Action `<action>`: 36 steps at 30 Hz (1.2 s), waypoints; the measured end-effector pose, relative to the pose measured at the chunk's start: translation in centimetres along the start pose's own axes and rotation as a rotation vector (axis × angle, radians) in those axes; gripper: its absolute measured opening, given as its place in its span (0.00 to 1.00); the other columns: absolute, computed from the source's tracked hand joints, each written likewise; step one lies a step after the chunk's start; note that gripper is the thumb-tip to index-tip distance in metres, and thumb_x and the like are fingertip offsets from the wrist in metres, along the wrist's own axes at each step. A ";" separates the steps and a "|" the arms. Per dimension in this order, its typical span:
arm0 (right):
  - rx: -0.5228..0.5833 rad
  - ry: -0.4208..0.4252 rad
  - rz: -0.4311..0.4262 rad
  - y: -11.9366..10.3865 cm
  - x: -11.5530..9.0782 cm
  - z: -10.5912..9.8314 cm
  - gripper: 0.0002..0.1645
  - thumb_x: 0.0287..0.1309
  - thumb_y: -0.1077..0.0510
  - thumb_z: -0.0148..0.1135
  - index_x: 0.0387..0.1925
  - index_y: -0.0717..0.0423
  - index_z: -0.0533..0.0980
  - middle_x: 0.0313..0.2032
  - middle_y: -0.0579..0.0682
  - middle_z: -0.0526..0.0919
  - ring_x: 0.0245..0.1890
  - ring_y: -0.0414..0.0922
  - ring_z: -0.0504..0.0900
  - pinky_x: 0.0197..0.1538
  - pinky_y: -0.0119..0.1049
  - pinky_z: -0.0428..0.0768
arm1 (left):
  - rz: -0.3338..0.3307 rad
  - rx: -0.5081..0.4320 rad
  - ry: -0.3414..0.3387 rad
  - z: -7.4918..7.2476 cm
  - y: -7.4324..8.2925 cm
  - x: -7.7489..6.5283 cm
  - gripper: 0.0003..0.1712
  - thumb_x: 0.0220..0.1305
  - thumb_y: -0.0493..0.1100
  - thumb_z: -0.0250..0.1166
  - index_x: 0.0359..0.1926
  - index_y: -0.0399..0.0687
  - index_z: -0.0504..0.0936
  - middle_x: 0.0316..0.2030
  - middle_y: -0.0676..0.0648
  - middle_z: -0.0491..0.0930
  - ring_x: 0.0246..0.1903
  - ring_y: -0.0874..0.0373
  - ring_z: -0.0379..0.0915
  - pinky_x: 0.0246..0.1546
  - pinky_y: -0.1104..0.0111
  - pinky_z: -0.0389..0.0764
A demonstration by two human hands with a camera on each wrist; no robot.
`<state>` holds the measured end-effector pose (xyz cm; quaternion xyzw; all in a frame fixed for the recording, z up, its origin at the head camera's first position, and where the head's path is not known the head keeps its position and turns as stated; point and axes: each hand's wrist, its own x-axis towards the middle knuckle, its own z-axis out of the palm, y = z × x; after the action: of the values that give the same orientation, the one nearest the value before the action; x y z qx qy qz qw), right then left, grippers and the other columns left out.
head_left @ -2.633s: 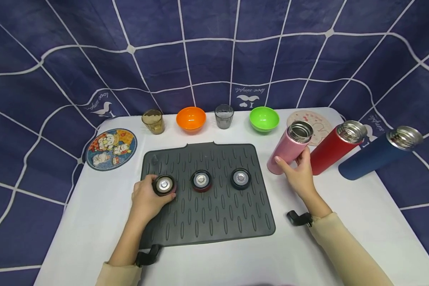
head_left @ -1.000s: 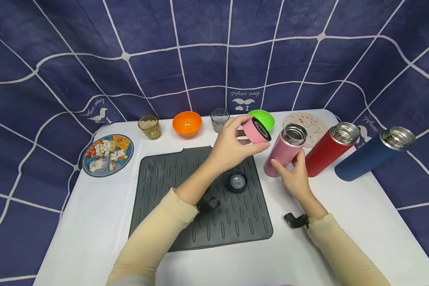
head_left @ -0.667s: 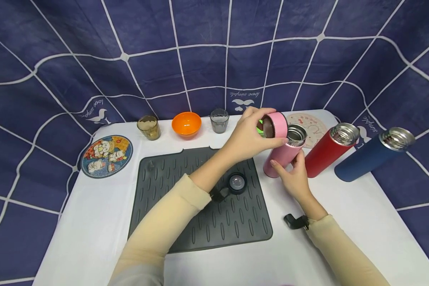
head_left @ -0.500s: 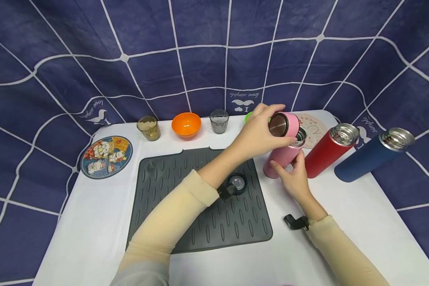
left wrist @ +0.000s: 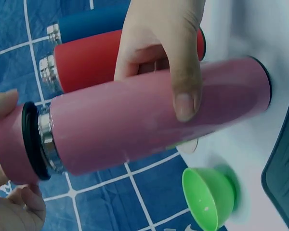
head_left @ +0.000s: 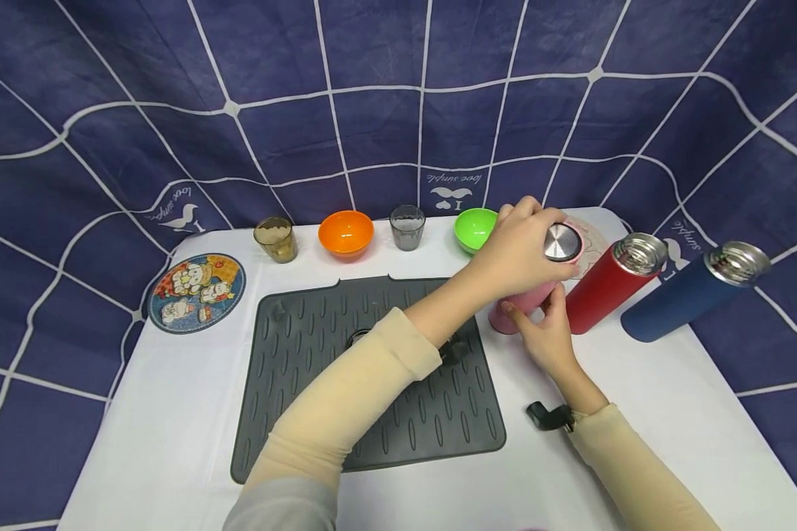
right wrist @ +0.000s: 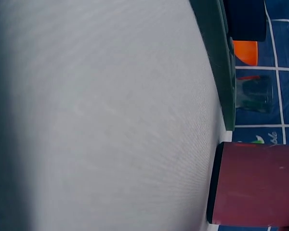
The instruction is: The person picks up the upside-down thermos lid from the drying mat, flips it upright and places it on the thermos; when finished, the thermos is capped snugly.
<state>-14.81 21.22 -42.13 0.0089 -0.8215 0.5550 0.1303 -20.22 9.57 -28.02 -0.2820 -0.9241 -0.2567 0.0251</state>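
Observation:
My left hand (head_left: pixel 514 247) holds a pink lid (left wrist: pixel 12 144) by its sides, fingers and thumb around it. In the left wrist view the lid's black rim sits right at the steel neck of a pink thermos bottle (left wrist: pixel 115 125). The lid's round metallic top (head_left: pixel 563 242) faces up in the head view. My right hand (head_left: pixel 553 343) grips the bottle's body, thumb on the near side. The bottle stands on the white table, its dark base (right wrist: pixel 214 185) showing in the right wrist view. A red thermos (head_left: pixel 607 287) and a blue thermos (head_left: pixel 687 302), both lidless, stand to the right.
A dark grey ridged mat (head_left: pixel 432 428) lies left of the bottle, and my left forearm mostly hides the lids on it. Along the back stand an amber glass (head_left: pixel 277 240), an orange bowl (head_left: pixel 346 234), a grey glass (head_left: pixel 407 227) and a green bowl (head_left: pixel 473 228). A round mat (head_left: pixel 197 293) lies left.
My left hand has lifted the pink lid from the grey mat, carried it right, turned it over and brought it onto the pink bottle's mouth. My right hand keeps its grip.

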 end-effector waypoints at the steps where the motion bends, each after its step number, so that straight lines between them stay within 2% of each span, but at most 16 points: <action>1: -0.005 0.000 0.002 0.0 0.0 0.0 0.42 0.53 0.62 0.67 0.64 0.56 0.54 0.59 0.51 0.68 0.61 0.44 0.68 0.61 0.30 0.65 | 0.000 0.013 0.000 0.2 0.1 0.1 0.40 0.48 0.63 0.67 0.62 0.58 0.71 0.51 0.54 0.70 0.48 0.60 0.60 0.44 0.75 0.65; 5: -0.020 0.001 -0.006 -0.2 -0.1 0.0 0.42 0.53 0.62 0.67 0.64 0.57 0.54 0.59 0.50 0.68 0.60 0.40 0.68 0.60 0.27 0.65 | -0.016 -0.005 0.034 0.7 0.3 0.1 0.45 0.47 0.62 0.69 0.65 0.52 0.67 0.54 0.53 0.71 0.50 0.59 0.61 0.48 0.74 0.64; 9: -0.017 0.009 -0.030 -0.1 0.0 0.0 0.41 0.53 0.62 0.67 0.64 0.57 0.55 0.58 0.50 0.69 0.57 0.33 0.68 0.59 0.25 0.65 | -0.017 -0.123 0.105 1.4 -0.3 0.1 0.48 0.45 0.60 0.72 0.64 0.47 0.65 0.56 0.52 0.73 0.52 0.60 0.63 0.49 0.75 0.64; 12: -0.011 0.015 -0.041 -0.1 0.0 0.0 0.41 0.52 0.63 0.67 0.63 0.58 0.55 0.57 0.51 0.69 0.56 0.30 0.68 0.59 0.24 0.65 | 0.003 -0.217 0.125 1.8 -1.1 0.1 0.47 0.44 0.57 0.74 0.63 0.47 0.64 0.58 0.52 0.73 0.55 0.60 0.64 0.52 0.76 0.63; 15: -0.018 0.013 -0.035 0.0 0.0 0.0 0.41 0.52 0.63 0.67 0.64 0.58 0.55 0.58 0.51 0.68 0.57 0.33 0.68 0.60 0.27 0.65 | 0.037 -0.294 0.101 2.2 -1.9 -0.1 0.47 0.45 0.54 0.74 0.63 0.47 0.63 0.59 0.52 0.74 0.57 0.60 0.65 0.55 0.76 0.63; 18: -0.030 0.003 -0.026 0.1 0.0 0.0 0.42 0.53 0.62 0.66 0.65 0.57 0.54 0.60 0.52 0.67 0.60 0.40 0.68 0.63 0.34 0.65 | 0.063 -0.366 0.065 2.5 -2.6 -0.2 0.47 0.46 0.52 0.75 0.65 0.49 0.61 0.59 0.52 0.74 0.59 0.62 0.65 0.57 0.76 0.64; 23: -0.012 -0.005 -0.029 0.2 0.0 -0.1 0.44 0.53 0.62 0.67 0.66 0.54 0.53 0.62 0.52 0.66 0.63 0.47 0.67 0.65 0.47 0.64 | 0.043 -0.489 0.048 2.9 -3.2 -0.2 0.52 0.43 0.52 0.76 0.67 0.53 0.59 0.60 0.56 0.72 0.58 0.65 0.63 0.55 0.75 0.67; 28: -0.002 -0.002 -0.024 0.3 0.0 -0.2 0.45 0.52 0.62 0.67 0.66 0.51 0.53 0.63 0.50 0.65 0.64 0.46 0.66 0.66 0.47 0.64 | -0.018 -0.482 0.127 4.0 -3.1 -0.3 0.51 0.34 0.61 0.78 0.61 0.56 0.64 0.57 0.59 0.69 0.57 0.68 0.58 0.57 0.75 0.63; 31: -0.009 -0.007 -0.033 0.3 0.1 -0.1 0.43 0.52 0.63 0.67 0.65 0.54 0.53 0.62 0.52 0.67 0.63 0.46 0.67 0.65 0.46 0.64 | -0.020 -0.463 0.173 4.4 -3.6 -0.3 0.46 0.35 0.60 0.78 0.56 0.56 0.68 0.53 0.58 0.68 0.55 0.67 0.58 0.55 0.76 0.63; 33: -0.010 -0.005 -0.037 0.3 0.1 -0.1 0.43 0.52 0.63 0.67 0.65 0.55 0.54 0.61 0.53 0.67 0.62 0.46 0.67 0.65 0.46 0.64 | 0.007 -0.498 0.156 4.4 -4.1 -0.3 0.44 0.38 0.58 0.78 0.57 0.56 0.70 0.54 0.57 0.69 0.55 0.66 0.59 0.53 0.77 0.65; 36: -0.015 -0.003 -0.042 0.3 0.1 -0.1 0.43 0.52 0.63 0.67 0.65 0.58 0.54 0.60 0.54 0.67 0.62 0.47 0.68 0.65 0.47 0.65 | 0.052 -0.565 0.078 4.0 -4.8 -0.3 0.43 0.43 0.53 0.77 0.62 0.57 0.69 0.57 0.57 0.70 0.54 0.64 0.61 0.51 0.77 0.66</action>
<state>-14.93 21.42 -42.39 0.0260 -0.8255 0.5461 0.1405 -22.19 7.97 -33.77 -0.2915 -0.8067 -0.5139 -0.0125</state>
